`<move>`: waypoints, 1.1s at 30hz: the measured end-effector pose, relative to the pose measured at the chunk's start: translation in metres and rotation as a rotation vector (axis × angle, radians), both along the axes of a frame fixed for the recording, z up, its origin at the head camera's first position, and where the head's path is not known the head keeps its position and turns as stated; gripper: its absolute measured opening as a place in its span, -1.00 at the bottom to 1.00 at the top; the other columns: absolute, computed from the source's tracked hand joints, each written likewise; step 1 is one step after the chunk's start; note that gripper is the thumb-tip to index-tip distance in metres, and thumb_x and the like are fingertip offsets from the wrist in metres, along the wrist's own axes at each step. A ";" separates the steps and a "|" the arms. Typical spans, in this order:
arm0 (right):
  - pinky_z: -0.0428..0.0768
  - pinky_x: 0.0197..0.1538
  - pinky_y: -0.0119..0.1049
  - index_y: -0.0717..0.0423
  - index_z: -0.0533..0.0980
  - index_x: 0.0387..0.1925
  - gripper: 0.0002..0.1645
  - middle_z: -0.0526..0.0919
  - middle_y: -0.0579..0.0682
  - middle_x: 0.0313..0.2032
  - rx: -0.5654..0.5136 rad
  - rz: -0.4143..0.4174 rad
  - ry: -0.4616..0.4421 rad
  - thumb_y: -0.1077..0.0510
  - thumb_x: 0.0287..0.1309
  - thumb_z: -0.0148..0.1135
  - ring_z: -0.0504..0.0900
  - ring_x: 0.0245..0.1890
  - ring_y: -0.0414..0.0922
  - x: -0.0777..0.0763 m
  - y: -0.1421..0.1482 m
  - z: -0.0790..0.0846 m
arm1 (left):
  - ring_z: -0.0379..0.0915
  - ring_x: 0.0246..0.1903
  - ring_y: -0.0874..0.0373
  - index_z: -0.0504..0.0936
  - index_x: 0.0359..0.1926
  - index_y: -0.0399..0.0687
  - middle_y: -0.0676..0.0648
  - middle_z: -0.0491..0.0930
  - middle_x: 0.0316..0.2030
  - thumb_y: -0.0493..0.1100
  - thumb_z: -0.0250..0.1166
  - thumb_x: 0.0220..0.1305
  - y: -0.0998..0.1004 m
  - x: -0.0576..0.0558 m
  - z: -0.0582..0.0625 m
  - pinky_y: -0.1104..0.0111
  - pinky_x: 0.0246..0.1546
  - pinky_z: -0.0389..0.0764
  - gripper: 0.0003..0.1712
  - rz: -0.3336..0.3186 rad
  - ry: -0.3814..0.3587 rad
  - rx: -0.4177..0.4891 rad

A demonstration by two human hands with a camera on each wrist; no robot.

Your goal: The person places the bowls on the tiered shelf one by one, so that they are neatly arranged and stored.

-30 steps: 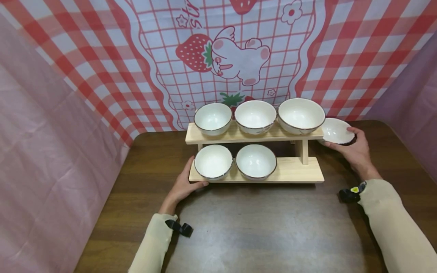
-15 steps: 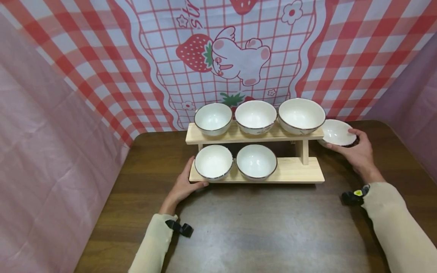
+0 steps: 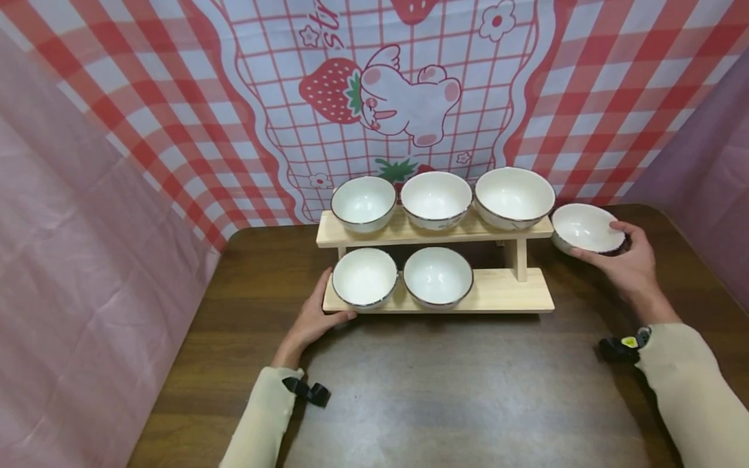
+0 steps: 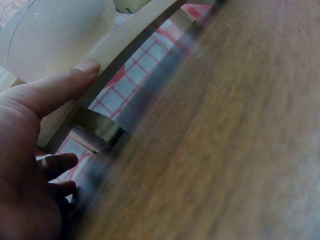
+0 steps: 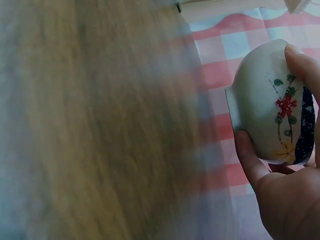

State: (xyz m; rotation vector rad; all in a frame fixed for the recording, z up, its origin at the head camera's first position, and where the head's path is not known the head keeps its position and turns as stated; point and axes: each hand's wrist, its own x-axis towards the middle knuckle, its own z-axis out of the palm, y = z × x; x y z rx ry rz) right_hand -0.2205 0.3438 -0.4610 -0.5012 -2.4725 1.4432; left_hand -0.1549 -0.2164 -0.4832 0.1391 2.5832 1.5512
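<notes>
A two-tier wooden stand (image 3: 509, 294) stands on the table, lined with white bowls. Its left end is gripped by my left hand (image 3: 309, 322), thumb along the front edge of the lower board. The left wrist view shows that thumb (image 4: 70, 86) against the board (image 4: 122, 47) beside a bowl (image 4: 60, 37), fingers lower down. Right of the stand, my right hand (image 3: 634, 263) holds another white bowl (image 3: 587, 229) with a dark rim. In the right wrist view this bowl (image 5: 262, 100) carries red and yellow flowers and a dark blue band; thumb and fingers span it.
Three bowls (image 3: 439, 200) fill the upper tier. On the lower tier sit a left bowl (image 3: 365, 277) and a middle bowl (image 3: 438, 277), with bare board to their right. A checked strawberry cloth (image 3: 409, 104) hangs behind the brown table (image 3: 433, 390); pink cloth (image 3: 99, 260) hangs at the left.
My right hand has moved right and slightly toward me with its bowl, which has come away from beside the upper tier. The left hand stays on the stand.
</notes>
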 end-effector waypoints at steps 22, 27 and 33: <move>0.29 0.02 -0.92 -0.34 0.21 0.34 -0.09 0.25 -0.26 0.34 0.025 0.033 0.050 0.11 0.06 0.52 0.31 0.26 -0.47 0.054 0.004 0.029 | 0.08 0.52 -0.17 -0.08 0.61 0.07 -0.17 0.11 0.56 -0.07 0.55 0.05 -0.001 -0.001 -0.001 -0.15 0.47 0.17 0.26 -0.005 -0.001 -0.014; 0.33 -0.05 -0.91 -0.35 0.24 0.30 -0.07 0.27 -0.33 0.29 0.023 0.024 0.088 0.20 0.01 0.54 0.37 0.18 -0.50 0.065 -0.001 0.033 | 0.07 0.52 -0.18 -0.09 0.61 0.06 -0.18 0.09 0.56 -0.05 0.56 0.03 -0.001 -0.001 -0.001 -0.15 0.47 0.16 0.28 -0.005 0.004 -0.013; 0.36 -0.07 -0.89 -0.37 0.25 0.22 -0.08 0.29 -0.35 0.23 0.009 0.064 0.140 0.31 -0.03 0.53 0.40 0.13 -0.51 0.077 -0.006 0.035 | 0.02 0.54 -0.16 -0.11 0.61 0.03 -0.18 0.05 0.57 -0.05 0.57 0.02 0.000 -0.001 -0.001 -0.14 0.50 0.12 0.31 -0.009 0.003 0.005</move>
